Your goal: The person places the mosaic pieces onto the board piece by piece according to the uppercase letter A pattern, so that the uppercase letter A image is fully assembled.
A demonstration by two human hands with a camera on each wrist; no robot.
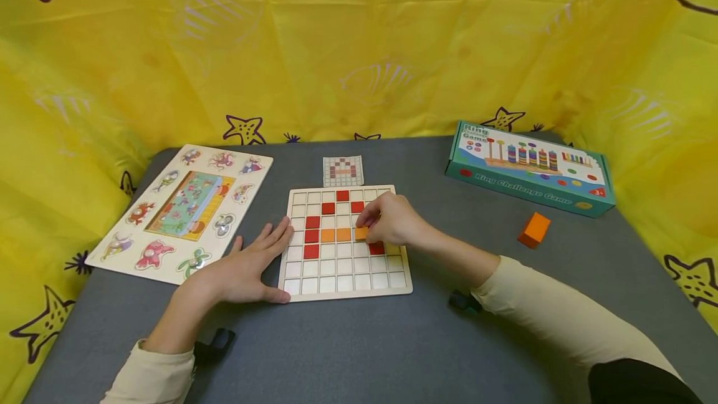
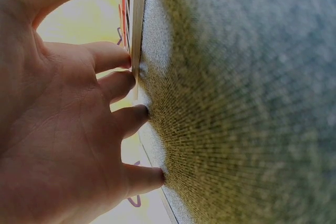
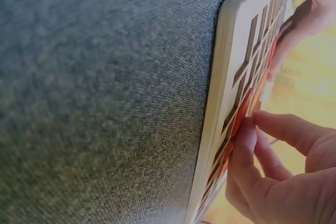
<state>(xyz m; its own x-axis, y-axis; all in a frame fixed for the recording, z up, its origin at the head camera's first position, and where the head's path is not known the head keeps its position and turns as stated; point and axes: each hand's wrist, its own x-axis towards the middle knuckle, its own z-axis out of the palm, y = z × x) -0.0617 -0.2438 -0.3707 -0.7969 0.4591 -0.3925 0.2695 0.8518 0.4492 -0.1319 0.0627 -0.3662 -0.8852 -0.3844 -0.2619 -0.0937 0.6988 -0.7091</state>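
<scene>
A pale wooden grid board [image 1: 350,296] lies on the grey table. Several red tiles [image 1: 311,235] sit in its squares, and two orange tiles [image 1: 335,235] are side by side in a middle row. Thumb and fingertips of my right hand [image 1: 392,220] pinch another orange tile [image 1: 361,235] at the right end of that row; the hand hides some squares behind it. In the right wrist view, those fingertips [image 3: 245,129] are right at the board's surface. My left hand [image 1: 241,273] lies with fingers spread, fingertips and thumb at the board's left edge.
Just behind the board lies a small pattern card [image 1: 343,171]. A peg puzzle [image 1: 203,156] with sea animals is at the left. On the right stand a Ring Challenge Game box [image 1: 527,167] and an orange block [image 1: 535,230]. Yellow cloth [image 1: 336,36] hangs around the table.
</scene>
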